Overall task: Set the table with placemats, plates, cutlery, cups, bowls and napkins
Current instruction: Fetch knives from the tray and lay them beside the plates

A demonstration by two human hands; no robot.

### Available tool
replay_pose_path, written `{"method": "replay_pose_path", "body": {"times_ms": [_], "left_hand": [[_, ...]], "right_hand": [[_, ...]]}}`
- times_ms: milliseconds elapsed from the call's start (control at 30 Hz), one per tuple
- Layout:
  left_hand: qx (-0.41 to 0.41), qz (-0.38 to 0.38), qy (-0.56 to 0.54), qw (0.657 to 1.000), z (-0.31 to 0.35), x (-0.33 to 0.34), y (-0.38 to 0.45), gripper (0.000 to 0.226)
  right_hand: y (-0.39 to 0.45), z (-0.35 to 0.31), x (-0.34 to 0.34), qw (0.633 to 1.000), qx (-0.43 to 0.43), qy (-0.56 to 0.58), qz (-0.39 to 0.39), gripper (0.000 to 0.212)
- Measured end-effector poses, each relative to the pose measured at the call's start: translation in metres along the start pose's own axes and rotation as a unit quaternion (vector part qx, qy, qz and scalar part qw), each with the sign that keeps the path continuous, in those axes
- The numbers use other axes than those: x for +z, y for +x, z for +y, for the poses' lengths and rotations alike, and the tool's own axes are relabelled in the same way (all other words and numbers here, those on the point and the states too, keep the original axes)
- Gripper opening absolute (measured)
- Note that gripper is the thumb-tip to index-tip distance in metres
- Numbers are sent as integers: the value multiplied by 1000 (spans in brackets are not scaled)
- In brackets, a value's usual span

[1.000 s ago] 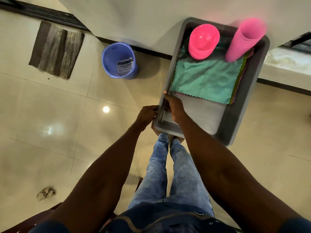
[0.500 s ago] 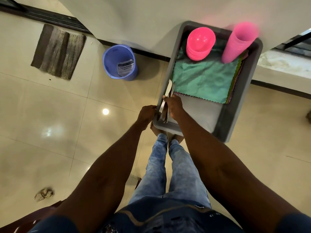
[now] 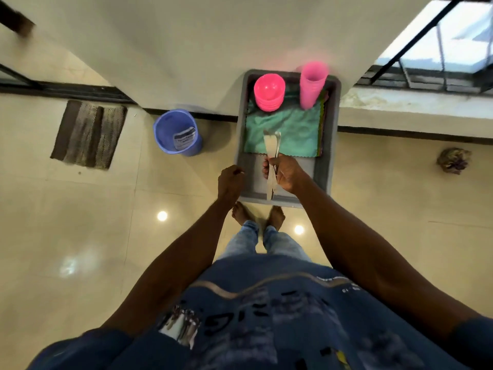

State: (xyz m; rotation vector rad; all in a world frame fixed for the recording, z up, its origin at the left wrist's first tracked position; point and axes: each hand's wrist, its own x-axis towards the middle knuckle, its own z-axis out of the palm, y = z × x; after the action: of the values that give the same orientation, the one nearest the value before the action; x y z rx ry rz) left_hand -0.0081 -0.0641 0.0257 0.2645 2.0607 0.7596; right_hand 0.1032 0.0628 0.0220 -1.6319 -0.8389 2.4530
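Doormat (image 3: 89, 134) upper left, blue bin (image 3: 177, 133) left of centre, both on floor. Left hand (image 3: 230, 182) curled on near-left rim of grey tray (image 3: 334, 134), steadying it. Cutlery bundle (image 3: 272, 156), half a second ago low against tray's left wall, now lifted clear mid-tray; right hand (image 3: 285, 173) pinches its middle, tips over green napkins (image 3: 293, 134). Pink bowls (image 3: 269, 92), pink cups (image 3: 312, 85) untouched at far end. Judgement: cutlery fetched; table out of frame.

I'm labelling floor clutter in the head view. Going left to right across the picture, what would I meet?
Striped floor mat → blue bucket → left hand on the rim of the grey tray → right hand gripping the cutlery → crumpled object on the floor.
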Motion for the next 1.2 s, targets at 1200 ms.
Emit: {"method": "replay_pose_path", "body": {"times_ms": [1200], "left_hand": [[208,-621,328,681,-55,111,-266,21]], "right_hand": [[-304,303,-9,658,-289,494,490,4]]}}
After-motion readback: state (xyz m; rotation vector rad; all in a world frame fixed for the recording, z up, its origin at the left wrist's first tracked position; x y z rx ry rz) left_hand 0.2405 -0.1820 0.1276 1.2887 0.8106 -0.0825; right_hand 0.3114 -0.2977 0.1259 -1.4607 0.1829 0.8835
